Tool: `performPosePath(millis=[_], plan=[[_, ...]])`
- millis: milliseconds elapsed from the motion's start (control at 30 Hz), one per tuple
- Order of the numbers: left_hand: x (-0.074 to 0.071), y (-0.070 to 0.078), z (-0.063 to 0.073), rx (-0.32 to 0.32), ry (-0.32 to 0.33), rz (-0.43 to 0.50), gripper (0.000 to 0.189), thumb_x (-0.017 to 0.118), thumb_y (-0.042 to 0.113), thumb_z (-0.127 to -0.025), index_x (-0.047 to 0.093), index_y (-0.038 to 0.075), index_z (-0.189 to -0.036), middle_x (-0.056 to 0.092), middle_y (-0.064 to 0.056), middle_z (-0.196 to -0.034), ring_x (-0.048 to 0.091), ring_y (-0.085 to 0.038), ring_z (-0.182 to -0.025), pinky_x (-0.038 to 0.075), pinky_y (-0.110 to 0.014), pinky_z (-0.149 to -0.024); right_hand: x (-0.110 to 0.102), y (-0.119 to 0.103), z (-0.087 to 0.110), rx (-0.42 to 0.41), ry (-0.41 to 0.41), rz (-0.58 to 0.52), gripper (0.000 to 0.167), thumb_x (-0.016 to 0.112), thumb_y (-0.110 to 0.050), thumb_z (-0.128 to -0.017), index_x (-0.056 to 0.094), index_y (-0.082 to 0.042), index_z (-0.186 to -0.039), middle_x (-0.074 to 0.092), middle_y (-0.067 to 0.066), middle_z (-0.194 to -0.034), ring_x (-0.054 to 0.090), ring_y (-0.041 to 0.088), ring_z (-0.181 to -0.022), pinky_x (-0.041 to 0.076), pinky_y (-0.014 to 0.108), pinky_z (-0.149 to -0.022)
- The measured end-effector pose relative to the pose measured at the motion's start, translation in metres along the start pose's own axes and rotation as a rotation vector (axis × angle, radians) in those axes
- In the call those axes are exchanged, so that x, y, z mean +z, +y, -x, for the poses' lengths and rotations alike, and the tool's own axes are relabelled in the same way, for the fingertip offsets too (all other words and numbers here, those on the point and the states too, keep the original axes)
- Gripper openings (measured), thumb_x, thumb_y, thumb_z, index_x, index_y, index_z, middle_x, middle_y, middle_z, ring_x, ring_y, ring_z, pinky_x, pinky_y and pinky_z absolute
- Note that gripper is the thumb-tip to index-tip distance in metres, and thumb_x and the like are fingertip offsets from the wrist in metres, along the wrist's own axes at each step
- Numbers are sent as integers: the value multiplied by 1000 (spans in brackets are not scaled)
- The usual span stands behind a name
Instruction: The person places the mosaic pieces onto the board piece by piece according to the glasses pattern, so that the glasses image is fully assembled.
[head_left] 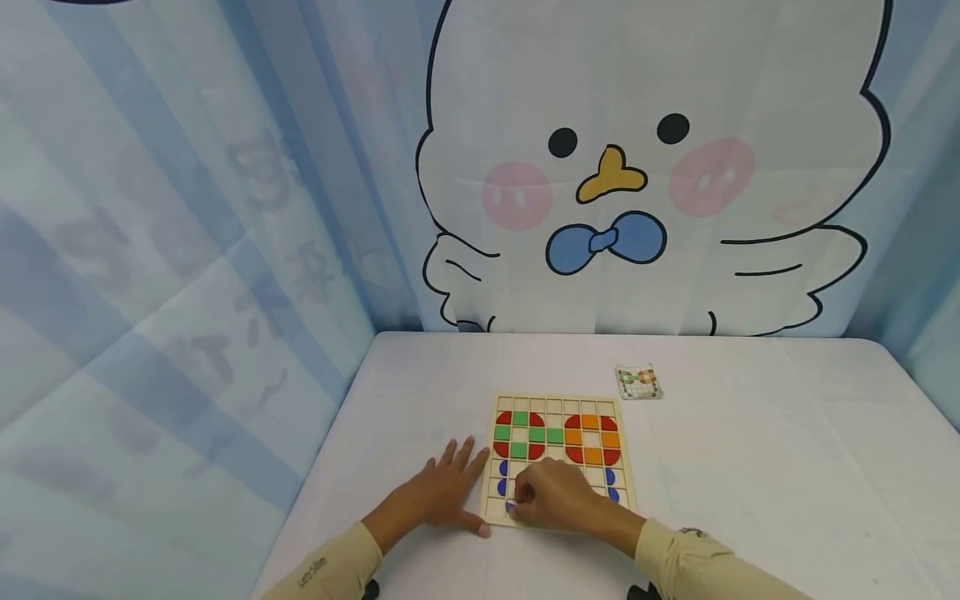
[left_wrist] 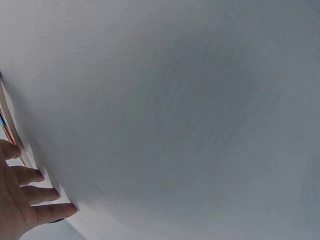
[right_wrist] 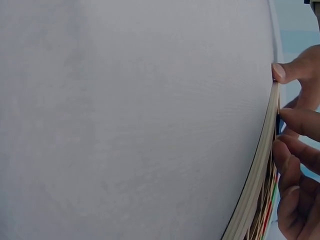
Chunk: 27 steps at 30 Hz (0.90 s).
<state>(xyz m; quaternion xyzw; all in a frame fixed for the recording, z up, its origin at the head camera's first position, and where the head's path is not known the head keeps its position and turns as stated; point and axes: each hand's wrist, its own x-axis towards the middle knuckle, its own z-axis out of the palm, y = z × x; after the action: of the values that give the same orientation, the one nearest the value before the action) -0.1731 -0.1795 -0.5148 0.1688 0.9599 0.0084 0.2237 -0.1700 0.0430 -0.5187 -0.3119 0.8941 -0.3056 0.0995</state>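
A wooden grid board (head_left: 554, 406) lies flat on the white table. Red quarter-round pieces (head_left: 537, 451) and green squares (head_left: 521, 418) form a ring on its left half; red pieces with orange squares (head_left: 590, 422) form one on its right. Blue half-round pieces (head_left: 503, 468) sit below in side columns. My right hand (head_left: 558, 496) is over the lower board, thumb and fingertips pinching a blue piece (head_left: 510, 507) at a lower-left cell. My left hand (head_left: 447, 490), fingers spread, rests at the board's left edge, thumb near the lower-left corner. The right hand hides several cells.
A small patterned card (head_left: 639, 382) lies on the white table (head_left: 750, 450) behind the board's right corner. A curtain with a cartoon bird (head_left: 615, 292) hangs along the table's far edge, and more blue curtain (head_left: 187, 292) hangs at the left.
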Motion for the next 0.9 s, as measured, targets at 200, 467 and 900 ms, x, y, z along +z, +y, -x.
performPosePath(millis=[200, 467, 900], plan=[[0, -1, 0, -2, -1, 14, 119, 71, 79, -68, 21, 25, -162, 13, -9, -170, 16, -39, -154, 33, -63, -115, -2, 1, 0, -4, -6, -14, 9, 81, -28, -84, 78, -19, -82, 61, -20, -65, 51, -2, -58, 45, 17, -55], [0, 1, 1, 6, 13, 12, 119, 72, 78, -68, 22, 24, -162, 15, -10, -169, 17, -40, -154, 33, -64, -114, -1, 0, -2, -17, 4, -5, 8, 82, -25, -84, 78, -20, -80, 62, -19, -64, 50, -2, -58, 45, 17, -55], [0, 1, 2, 10, 14, 13, 118, 72, 78, -69, 22, 23, -161, 15, -10, -169, 17, -40, -154, 33, -63, -114, -10, 6, 7, 48, 3, -11, 21, 82, -40, -81, 77, -21, -89, 60, -20, -70, 51, 1, -66, 45, 20, -59]])
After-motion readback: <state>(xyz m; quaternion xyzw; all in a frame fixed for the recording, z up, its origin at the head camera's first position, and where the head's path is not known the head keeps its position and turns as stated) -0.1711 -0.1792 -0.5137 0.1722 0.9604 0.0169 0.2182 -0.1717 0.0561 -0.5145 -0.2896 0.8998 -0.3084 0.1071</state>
